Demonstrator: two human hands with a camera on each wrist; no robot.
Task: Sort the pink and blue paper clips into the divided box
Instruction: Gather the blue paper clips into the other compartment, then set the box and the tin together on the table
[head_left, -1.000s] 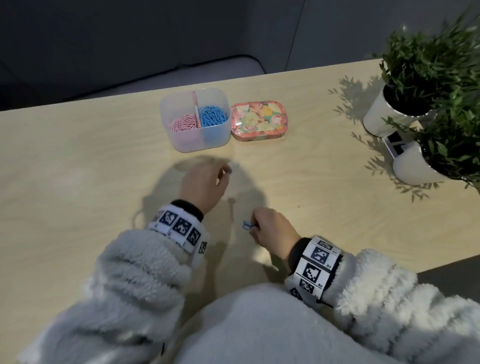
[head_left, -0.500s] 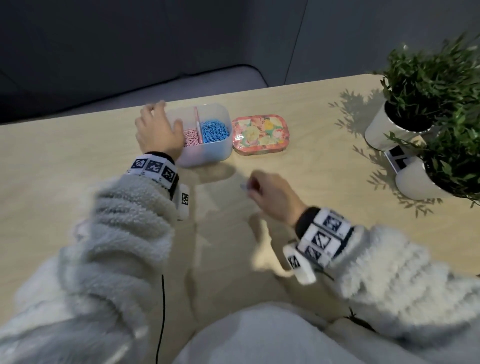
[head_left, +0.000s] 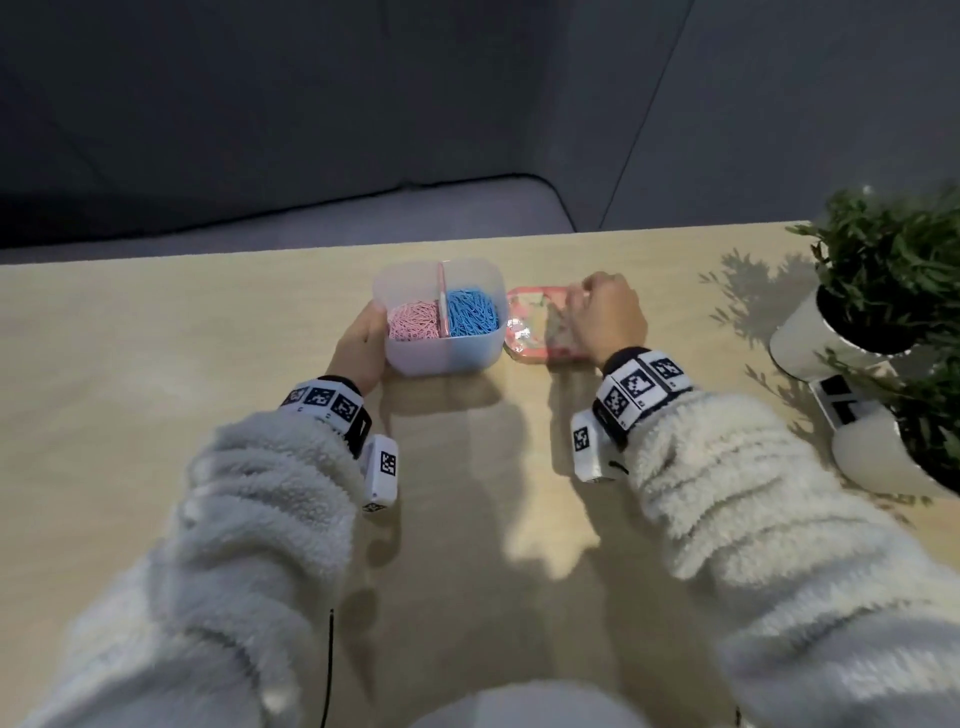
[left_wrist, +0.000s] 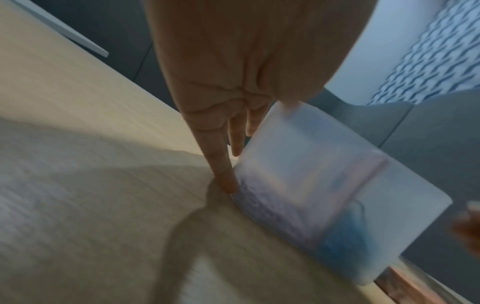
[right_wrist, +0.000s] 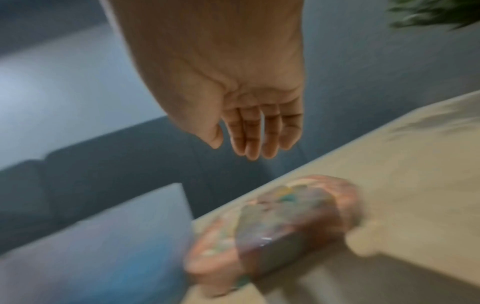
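The translucent divided box (head_left: 441, 358) stands at the table's far middle, with pink paper clips (head_left: 413, 323) in its left half and blue paper clips (head_left: 474, 313) in its right half. My left hand (head_left: 358, 347) rests against the box's left wall. In the left wrist view its straight fingers (left_wrist: 226, 164) lie along the box (left_wrist: 311, 164). My right hand (head_left: 602, 314) hovers over the floral tin (head_left: 530, 335) to the right of the box. Seen from the right wrist, the right hand (right_wrist: 249, 144) has relaxed, empty fingers above the tin (right_wrist: 272, 222).
Two white pots with green plants (head_left: 878, 270) stand at the table's right edge, with a marker card (head_left: 836, 402) between them. The table's far edge (head_left: 208, 257) runs just behind the box, with a grey sofa beyond.
My right hand carried a blue clip from the near table towards the box and now hangs empty over the tin. My left hand went from the near table to the box's left wall.
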